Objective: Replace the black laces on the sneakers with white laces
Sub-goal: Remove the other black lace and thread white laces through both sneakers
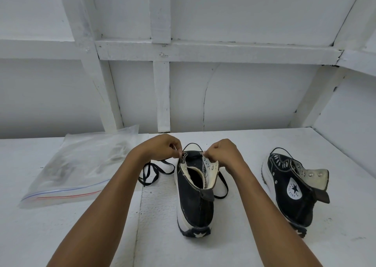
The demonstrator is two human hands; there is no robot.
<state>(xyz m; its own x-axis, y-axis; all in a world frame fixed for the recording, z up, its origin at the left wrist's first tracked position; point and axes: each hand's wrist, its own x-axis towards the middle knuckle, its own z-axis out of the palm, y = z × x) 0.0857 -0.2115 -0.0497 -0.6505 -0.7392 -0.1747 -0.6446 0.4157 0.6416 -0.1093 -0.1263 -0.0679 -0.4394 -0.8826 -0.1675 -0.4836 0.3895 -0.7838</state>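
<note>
As it stands upright, the left sneaker (193, 201) points toe away.

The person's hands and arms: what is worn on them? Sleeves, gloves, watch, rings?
Nothing worn shows. Both forearms are bare to the picture's lower edge, no sleeves. The left hand and right hand have no gloves; no watch, bracelet or ring is visible.

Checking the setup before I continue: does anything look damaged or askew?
A long dark crack runs down the wall panel behind the table. The right sneaker has its collar flopped outward. The black lace trailing from the middle sneaker simply fits the unlacing.
</note>
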